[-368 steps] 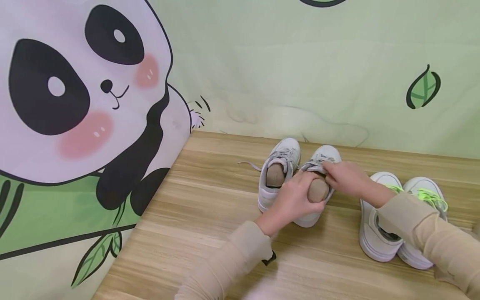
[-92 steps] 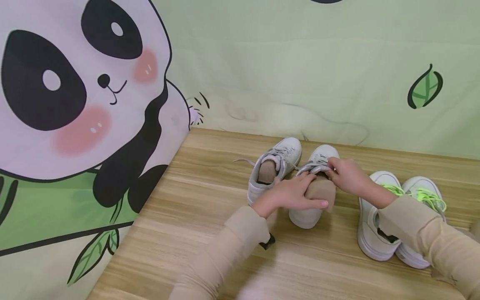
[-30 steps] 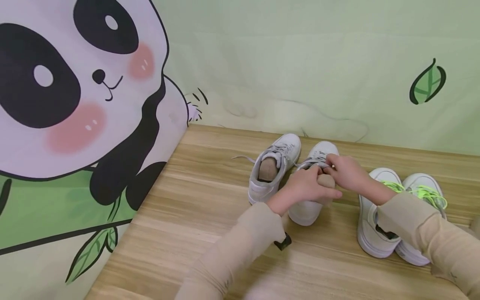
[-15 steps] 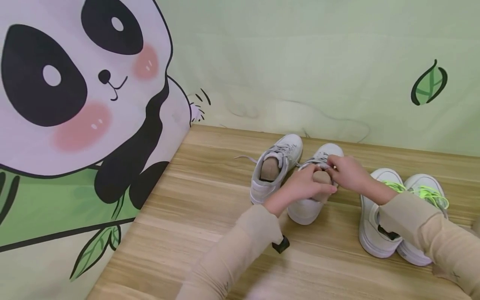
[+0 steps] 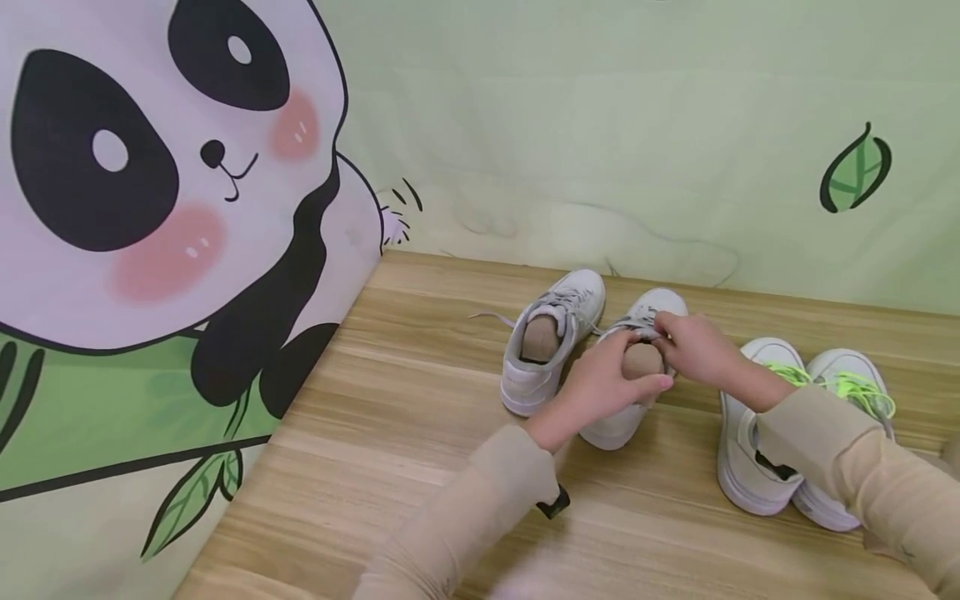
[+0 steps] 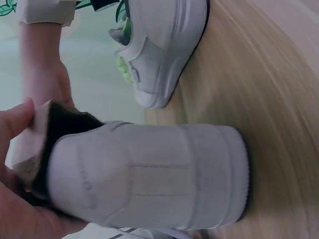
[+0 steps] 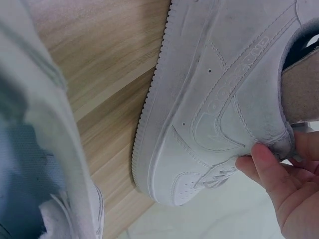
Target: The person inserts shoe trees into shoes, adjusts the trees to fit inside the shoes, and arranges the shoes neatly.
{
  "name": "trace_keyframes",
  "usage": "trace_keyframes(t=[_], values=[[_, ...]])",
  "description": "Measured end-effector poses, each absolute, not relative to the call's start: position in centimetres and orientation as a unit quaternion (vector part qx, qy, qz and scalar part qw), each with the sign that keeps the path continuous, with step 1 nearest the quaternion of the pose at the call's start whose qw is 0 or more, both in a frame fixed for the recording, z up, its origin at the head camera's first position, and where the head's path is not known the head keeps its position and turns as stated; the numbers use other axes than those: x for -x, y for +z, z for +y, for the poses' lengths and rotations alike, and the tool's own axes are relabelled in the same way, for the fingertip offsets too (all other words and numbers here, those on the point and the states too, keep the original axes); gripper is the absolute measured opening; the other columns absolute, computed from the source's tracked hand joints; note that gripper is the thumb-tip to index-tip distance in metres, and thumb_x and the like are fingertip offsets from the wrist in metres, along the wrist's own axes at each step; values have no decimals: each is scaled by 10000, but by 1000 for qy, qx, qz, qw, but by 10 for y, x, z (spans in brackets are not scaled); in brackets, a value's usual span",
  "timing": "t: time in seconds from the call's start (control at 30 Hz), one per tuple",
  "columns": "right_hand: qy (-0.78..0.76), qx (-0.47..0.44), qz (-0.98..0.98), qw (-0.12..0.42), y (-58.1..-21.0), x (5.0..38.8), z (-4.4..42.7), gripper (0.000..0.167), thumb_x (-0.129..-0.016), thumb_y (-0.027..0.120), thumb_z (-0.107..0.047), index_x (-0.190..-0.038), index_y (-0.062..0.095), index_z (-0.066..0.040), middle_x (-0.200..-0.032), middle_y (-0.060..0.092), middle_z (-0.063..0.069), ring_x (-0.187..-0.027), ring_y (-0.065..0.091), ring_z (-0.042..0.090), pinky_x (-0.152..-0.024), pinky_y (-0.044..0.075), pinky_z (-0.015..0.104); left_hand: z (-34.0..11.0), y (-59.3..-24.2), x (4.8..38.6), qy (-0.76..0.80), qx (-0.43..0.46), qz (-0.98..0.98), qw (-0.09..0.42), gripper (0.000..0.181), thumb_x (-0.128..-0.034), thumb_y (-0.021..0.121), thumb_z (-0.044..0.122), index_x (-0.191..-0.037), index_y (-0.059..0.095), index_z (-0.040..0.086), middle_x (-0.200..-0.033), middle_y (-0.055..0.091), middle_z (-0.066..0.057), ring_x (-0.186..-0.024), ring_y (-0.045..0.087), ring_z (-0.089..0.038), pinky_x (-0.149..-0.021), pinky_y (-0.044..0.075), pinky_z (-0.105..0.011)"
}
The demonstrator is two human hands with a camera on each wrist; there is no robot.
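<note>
left hand (image 5: 598,383) curled round insert (image 5: 642,361); right hand (image 5: 696,348) pinching shoe (image 7: 219,99); shoe best braced, insert kept straight within

Looks down from head, farther off; from left wrist, close behind a white shoe (image 6: 164,172); from right, close along the same shoe's side

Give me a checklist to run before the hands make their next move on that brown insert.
1. Left hand holding the insert: ok, thumb and fingers grip it.
2. Right hand steadying the shoe: ok, pinches its opening's edge near the laces.
3. Insert wholly in or wholly out: not ok, one end sticks out.
4. Insert's inner end lying straight: cannot tell, hidden.
5. Loose lace away from the hands: ok, beyond the leftmost shoe.
</note>
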State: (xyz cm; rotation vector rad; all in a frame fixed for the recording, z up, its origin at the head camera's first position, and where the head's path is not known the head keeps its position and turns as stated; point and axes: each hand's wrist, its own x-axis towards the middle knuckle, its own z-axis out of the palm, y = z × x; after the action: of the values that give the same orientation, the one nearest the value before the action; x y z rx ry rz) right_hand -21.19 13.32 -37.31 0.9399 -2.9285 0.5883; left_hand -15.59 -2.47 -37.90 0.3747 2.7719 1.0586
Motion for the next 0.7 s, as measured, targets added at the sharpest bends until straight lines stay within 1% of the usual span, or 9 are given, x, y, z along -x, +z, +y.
trace_keyframes(t=[0.07,0.13,0.2,0.33,0.5,0.7], values=[[185,-302,-935,9,-374,212,133,90,-830,503,-32,-742,500,-15,-565,472,34,-519,407,147,-495,344,272,-29,-378,157,342,-151,923,85,636,-805,540,514,-1309,391,154,-1293,479,15,-1162,470,-149,-919,403,-289],[181,-301,-936,9,-374,212,133,90,-831,505,-34,-743,501,-17,-572,479,40,-529,412,155,-501,352,283,-35,-376,159,328,-172,923,107,622,-817,542,484,-1321,377,160,-1287,486,1,-1151,480,-147,-912,407,-284],[181,-300,-936,8,-374,213,133,86,-829,510,-36,-746,501,-17,-578,482,43,-538,418,162,-503,354,288,-39,-373,162,310,-187,923,129,621,-817,550,464,-1333,360,176,-1284,493,-9,-1144,487,-153,-910,409,-283],[183,-298,-937,5,-373,213,133,91,-827,514,-35,-739,496,-22,-575,473,40,-539,411,159,-499,341,278,-42,-368,166,271,-211,927,153,624,-817,554,437,-1353,324,215,-1312,469,-9,-1170,467,-170,-932,394,-298],[187,-301,-935,10,-374,213,134,103,-828,515,-31,-727,495,-28,-573,471,36,-536,399,149,-496,335,271,-39,-368,169,243,-235,928,154,598,-835,544,385,-1361,295,245,-1348,428,19,-1197,442,-155,-954,375,-298],[191,-307,-932,17,-374,213,135,104,-828,516,-31,-726,495,-29,-570,475,34,-532,395,146,-498,341,280,-33,-371,170,227,-254,931,134,571,-845,548,336,-1348,304,219,-1346,426,11,-1211,424,-130,-978,353,-280]])
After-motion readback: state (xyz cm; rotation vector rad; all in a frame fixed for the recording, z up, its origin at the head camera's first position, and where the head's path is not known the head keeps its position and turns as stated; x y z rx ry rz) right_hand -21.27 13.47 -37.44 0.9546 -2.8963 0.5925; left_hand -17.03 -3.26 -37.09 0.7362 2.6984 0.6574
